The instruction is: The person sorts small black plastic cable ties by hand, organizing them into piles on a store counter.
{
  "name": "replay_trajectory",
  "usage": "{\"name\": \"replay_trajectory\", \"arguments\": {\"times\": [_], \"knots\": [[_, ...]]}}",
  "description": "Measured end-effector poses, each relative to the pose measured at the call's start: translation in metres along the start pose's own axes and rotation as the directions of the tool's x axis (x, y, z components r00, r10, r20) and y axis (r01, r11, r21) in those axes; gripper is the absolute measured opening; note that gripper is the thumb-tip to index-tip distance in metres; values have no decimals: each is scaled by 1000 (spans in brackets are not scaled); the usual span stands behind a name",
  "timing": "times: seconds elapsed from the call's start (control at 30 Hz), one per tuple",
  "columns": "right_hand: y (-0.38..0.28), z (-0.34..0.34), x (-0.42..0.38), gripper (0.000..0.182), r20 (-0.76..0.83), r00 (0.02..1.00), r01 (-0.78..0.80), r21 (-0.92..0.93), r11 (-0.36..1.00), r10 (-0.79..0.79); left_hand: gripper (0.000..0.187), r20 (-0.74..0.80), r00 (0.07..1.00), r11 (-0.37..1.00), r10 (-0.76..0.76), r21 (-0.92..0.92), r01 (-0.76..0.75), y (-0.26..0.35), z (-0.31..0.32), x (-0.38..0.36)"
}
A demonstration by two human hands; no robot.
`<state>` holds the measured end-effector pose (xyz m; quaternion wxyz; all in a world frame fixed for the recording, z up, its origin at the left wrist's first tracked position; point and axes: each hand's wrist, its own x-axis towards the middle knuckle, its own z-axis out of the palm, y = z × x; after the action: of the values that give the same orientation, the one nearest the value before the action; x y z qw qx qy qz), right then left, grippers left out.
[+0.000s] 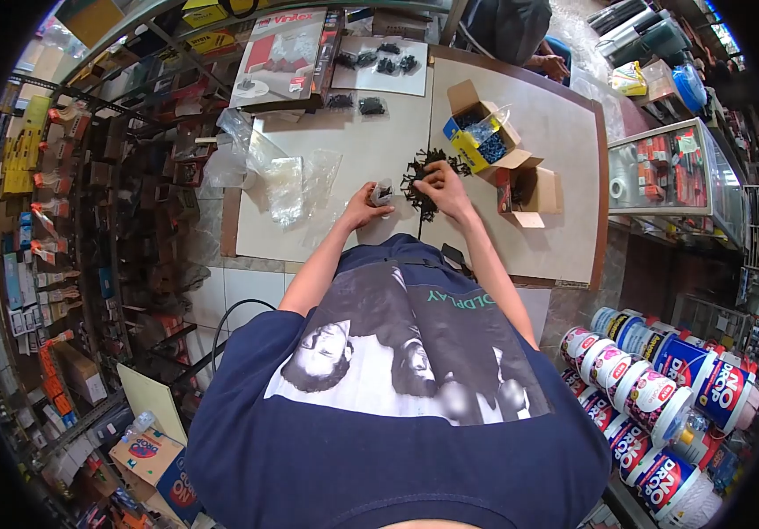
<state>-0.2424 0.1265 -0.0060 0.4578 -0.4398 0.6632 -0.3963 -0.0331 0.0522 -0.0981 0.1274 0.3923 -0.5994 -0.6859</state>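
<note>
On the pale table, my left hand (367,206) is closed round a small clear plastic bag (381,192) with some dark pieces inside. My right hand (442,189) is over a loose pile of small black pieces (423,204), its fingers bent together at the pile; whatever they pinch is too small to make out. Just right of the pile stands an open yellow and blue box (485,141) holding dark blue pieces and a clear bag. Empty clear plastic bags (286,187) lie left of my left hand.
Several filled small bags (386,65) lie on a white board (402,81) at the back. An open brown box (529,192) stands right. Vinilex boxes (279,58) are back left. Another person's hand (554,67) shows beyond the table. Paint buckets (653,397) are stacked lower right.
</note>
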Motion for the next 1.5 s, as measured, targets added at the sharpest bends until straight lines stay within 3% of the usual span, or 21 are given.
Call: {"name": "replay_trajectory", "arguments": {"times": [0.07,0.13,0.3,0.43,0.67,0.73,0.8,0.9,1.1,1.2,1.37,1.5], "knots": [[17,-10,-5,41,-156,984,-74,44,996,80,63,11,1000,1000,-15,-5,15,0,-1,1],[43,-26,-9,37,-202,971,-115,64,991,125,63,33,999,999,-31,-8,32,-1,-1,2],[67,-57,-32,31,-444,863,-301,-68,951,242,65,20,999,999,-43,3,42,-9,-1,7],[95,-58,-41,34,-577,795,-355,-197,914,185,67,-19,999,999,-36,15,36,-2,0,1],[102,-46,-23,37,-501,847,-334,-245,910,176,69,17,999,996,-47,73,46,6,0,0],[94,-41,-13,39,-455,878,-320,-327,889,148,68,-2,999,993,-46,107,46,1,0,1],[91,-36,-5,38,-451,883,-308,-356,882,126,65,16,1000,1000,-15,-3,15,-5,0,3],[88,-33,4,36,-403,913,-259,-442,859,68,64,-13,1000,999,11,49,-10,-11,-1,4],[102,-38,2,29,-381,925,-173,-435,884,-7,62,-24,1000,999,-12,51,13,-9,-1,4],[111,-46,-6,27,-395,918,-205,-439,875,17,61,-32,999,1000,-12,10,13,-11,0,4],[108,-52,-31,29,-578,806,-360,-306,882,129,65,-32,999,999,12,38,-11,-15,-2,6],[75,-39,-33,27,-526,838,-310,-237,921,147,71,16,998,998,-55,-15,56,-7,-2,5]]}}
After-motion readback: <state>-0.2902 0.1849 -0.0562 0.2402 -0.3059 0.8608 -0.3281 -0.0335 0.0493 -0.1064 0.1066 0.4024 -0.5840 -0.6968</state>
